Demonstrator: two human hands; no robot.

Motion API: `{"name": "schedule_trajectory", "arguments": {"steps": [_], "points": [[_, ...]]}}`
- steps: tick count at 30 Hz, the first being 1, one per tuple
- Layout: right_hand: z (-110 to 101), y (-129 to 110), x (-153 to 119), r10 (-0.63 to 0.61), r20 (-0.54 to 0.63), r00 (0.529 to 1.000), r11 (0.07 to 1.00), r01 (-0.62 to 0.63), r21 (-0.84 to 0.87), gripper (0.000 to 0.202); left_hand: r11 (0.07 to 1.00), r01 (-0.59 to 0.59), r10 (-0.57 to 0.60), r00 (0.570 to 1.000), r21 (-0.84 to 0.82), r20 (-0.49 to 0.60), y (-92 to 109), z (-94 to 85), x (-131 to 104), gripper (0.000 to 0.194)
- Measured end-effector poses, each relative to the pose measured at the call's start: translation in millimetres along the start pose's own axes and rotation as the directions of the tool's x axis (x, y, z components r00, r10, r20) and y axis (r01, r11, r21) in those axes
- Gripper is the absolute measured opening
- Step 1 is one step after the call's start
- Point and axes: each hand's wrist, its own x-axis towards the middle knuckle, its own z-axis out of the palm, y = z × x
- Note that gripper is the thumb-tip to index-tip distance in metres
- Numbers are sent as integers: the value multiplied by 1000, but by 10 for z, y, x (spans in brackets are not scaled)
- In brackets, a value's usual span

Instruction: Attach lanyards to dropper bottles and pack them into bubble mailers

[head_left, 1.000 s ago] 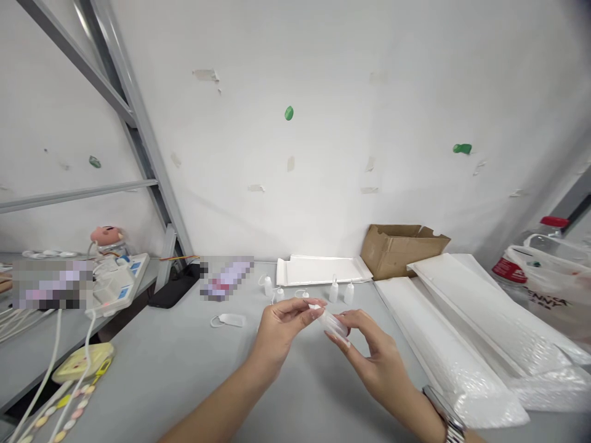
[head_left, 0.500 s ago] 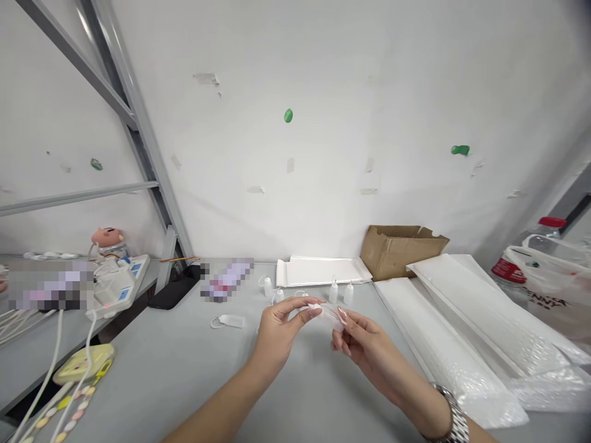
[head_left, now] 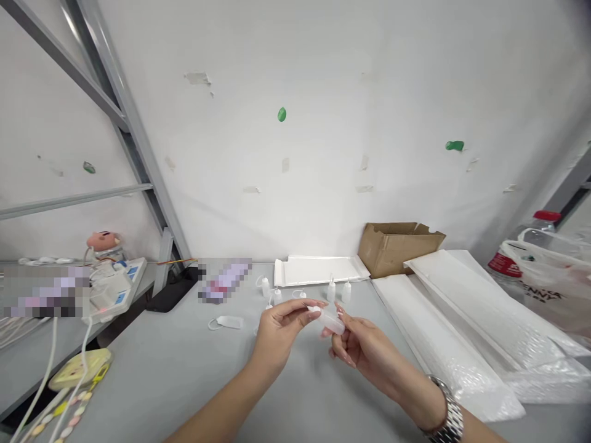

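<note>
Above the grey table I hold a small translucent squeeze bottle (head_left: 332,322) between both hands, tilted with its base to the right. My left hand (head_left: 282,335) pinches its cap end between thumb and fingertips. Around its body, the fingers of my right hand (head_left: 362,344) are closed. Behind my hands stand several similar white bottles, among them one upright bottle (head_left: 331,291) and its neighbour (head_left: 346,292). Further left, a bottle with a looped cap strap (head_left: 229,322) lies on its side. My left hand partly hides other bottles.
White bubble mailers (head_left: 443,338) cover the right side, near a brown cardboard box (head_left: 397,249) and a plastic bag (head_left: 549,283). A flat white packet (head_left: 318,271) lies by the wall. A power strip (head_left: 122,286), cables and a yellow case (head_left: 80,368) are on the left.
My right hand's fingers have shifted on the bottle, so more of its body shows. My left hand keeps its pinch. The view has turned slightly to the right.
</note>
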Motion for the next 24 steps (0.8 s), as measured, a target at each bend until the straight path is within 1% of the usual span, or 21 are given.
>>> {"name": "schedule_trajectory", "arguments": {"steps": [6, 8, 11, 13, 16, 18, 19, 21, 24], "points": [[37, -8, -15, -103, 0, 995, 995, 103, 16, 34, 1000, -19, 20, 995, 6, -101, -33, -18, 34, 12], [28, -13, -8, -128, -6, 992, 992, 128, -14, 29, 1000, -20, 20, 992, 5, -123, -49, -25, 44, 12], [-2, 0, 13, -166, -21, 986, 981, 163, -107, 25, 1000, -1, 3, 996, 15, -92, -60, -22, 47, 13], [-13, 18, 23, -141, -6, 990, 986, 140, -95, 28, 1000, 5, -4, 999, 17, -42, -53, -13, 42, 12], [2, 50, 26, -11, 65, 998, 1000, 9, 17, 46, 1000, 10, -10, 1000, -25, 22, -29, 0, 29, 11], [24, 65, 22, 49, 89, 995, 998, -52, 31, 56, 999, 21, -19, 999, -50, 38, -19, 6, 20, 11], [33, 67, 21, 59, 87, 995, 998, -60, 14, 58, 998, 27, -25, 999, -55, 35, -20, 6, 17, 12], [45, 61, 23, 20, 41, 999, 999, -18, -46, 55, 998, 39, -39, 999, -57, 0, -33, 0, 18, 13], [44, 35, 31, -115, -65, 991, 980, 102, -171, 44, 997, 37, -43, 995, -66, -88, -70, -23, 36, 16]]}}
